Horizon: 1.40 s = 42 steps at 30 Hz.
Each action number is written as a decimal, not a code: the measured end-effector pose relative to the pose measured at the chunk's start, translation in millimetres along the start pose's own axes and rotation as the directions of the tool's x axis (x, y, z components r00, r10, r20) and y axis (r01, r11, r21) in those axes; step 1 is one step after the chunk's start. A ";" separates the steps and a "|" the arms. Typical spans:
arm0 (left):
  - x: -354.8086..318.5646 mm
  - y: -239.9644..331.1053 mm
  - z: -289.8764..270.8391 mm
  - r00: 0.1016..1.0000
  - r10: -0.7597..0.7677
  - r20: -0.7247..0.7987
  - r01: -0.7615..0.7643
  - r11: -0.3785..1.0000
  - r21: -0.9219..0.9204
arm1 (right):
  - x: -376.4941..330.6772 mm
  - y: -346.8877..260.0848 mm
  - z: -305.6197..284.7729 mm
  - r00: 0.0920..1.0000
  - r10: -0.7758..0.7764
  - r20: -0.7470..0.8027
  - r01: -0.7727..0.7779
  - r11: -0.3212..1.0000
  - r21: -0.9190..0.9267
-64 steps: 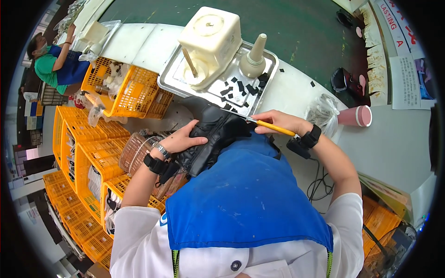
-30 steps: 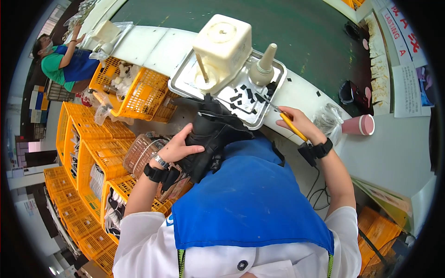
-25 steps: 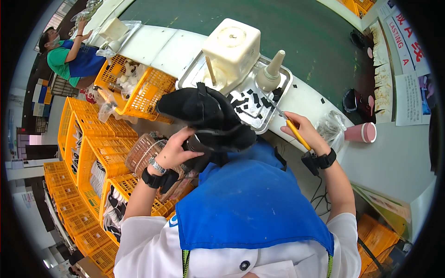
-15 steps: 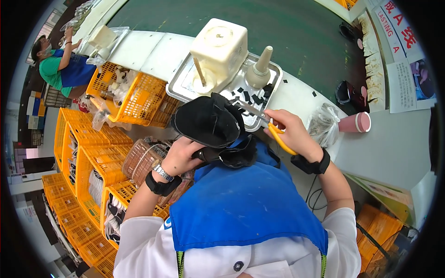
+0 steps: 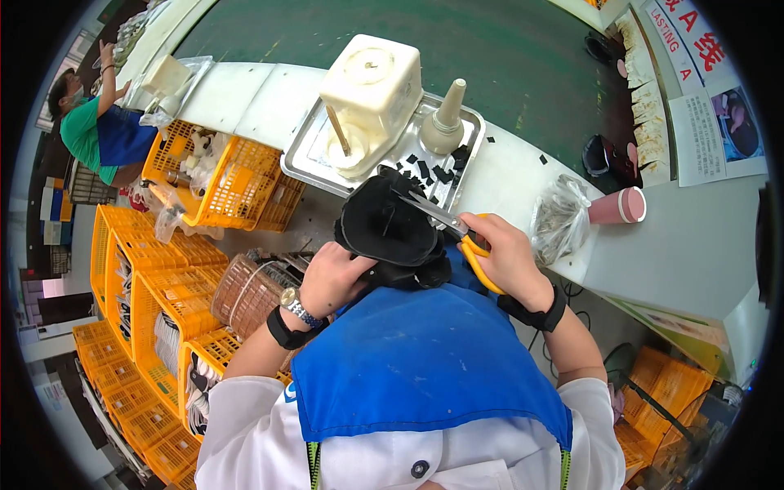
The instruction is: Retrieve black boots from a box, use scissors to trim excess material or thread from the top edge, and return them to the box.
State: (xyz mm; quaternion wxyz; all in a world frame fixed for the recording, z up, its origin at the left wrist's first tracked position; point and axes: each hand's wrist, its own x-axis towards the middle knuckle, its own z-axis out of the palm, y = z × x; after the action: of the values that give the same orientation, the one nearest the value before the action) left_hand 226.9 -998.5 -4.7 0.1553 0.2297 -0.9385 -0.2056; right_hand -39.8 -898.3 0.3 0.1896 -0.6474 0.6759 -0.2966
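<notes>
A black shoe upper is held in front of my blue apron, its opening turned up. My left hand grips its lower left edge, the fingertips partly hidden by the black material. My right hand is closed round the orange handles of a pair of scissors. Their blades point up and left and lie over the upper's right rim, slightly apart. Just beyond the upper is a metal tray with scattered small black scraps.
The tray holds a white square container, a brush stick and a cone-topped bottle. Right are a plastic bag and pink cup. Yellow crates stand left. A green conveyor belt runs beyond; a co-worker is far left.
The shoe upper has shifted right and turned in my left hand. The scissor blades have moved from beside the upper to over its rim. The co-worker's raised arm has moved.
</notes>
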 end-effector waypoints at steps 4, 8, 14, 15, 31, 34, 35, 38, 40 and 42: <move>4.6 4.1 -1.6 1.000 0.018 0.012 -0.017 1.000 -0.021 | -1.1 -1.1 5.4 0.996 -0.010 -0.086 0.001 0.995 -0.104; 5.4 -0.8 1.9 0.998 0.065 0.008 -0.065 0.997 -0.029 | -5.3 -6.3 6.8 0.996 0.071 -0.058 -0.074 0.996 -0.045; 5.4 -1.1 5.4 0.993 0.105 0.055 -0.106 0.994 0.017 | -1.3 -14.7 7.5 0.991 0.009 -0.134 -0.029 0.988 -0.149; 4.6 -1.5 6.4 0.993 0.102 0.055 -0.103 0.994 0.020 | -2.9 -16.0 7.8 0.991 0.012 -0.130 -0.033 0.987 -0.159; 6.6 11.7 1.7 0.991 0.126 0.041 -0.127 0.991 0.034 | -11.8 -20.8 11.7 0.983 0.071 -0.171 -0.114 0.961 -0.252; 7.1 10.4 2.7 0.991 0.116 0.067 -0.118 0.993 0.028 | -15.7 -15.0 12.2 0.983 0.147 -0.111 -0.166 0.968 -0.188; 8.1 10.5 2.7 0.991 0.120 0.061 -0.122 0.992 0.026 | -16.0 -14.0 11.7 0.982 0.150 -0.113 -0.169 0.968 -0.188; 8.5 9.3 4.1 0.990 0.126 0.063 -0.127 0.992 0.018 | -17.0 -12.8 9.8 0.982 0.144 -0.124 -0.163 0.974 -0.159; 9.3 8.5 4.1 0.989 0.129 0.069 -0.130 0.991 0.012 | -16.9 -13.3 6.9 0.982 0.153 -0.107 -0.172 0.964 -0.203; 10.6 8.2 3.8 0.990 0.133 0.057 -0.133 0.991 0.002 | -14.8 -11.8 4.0 0.983 0.153 -0.097 -0.169 0.966 -0.197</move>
State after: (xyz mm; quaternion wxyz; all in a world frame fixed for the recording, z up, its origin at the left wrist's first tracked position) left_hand 213.4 -996.0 -2.2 0.1411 0.1612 -0.9564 -0.1983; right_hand -27.0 -884.2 3.0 0.1178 -0.5939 0.7604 -0.2351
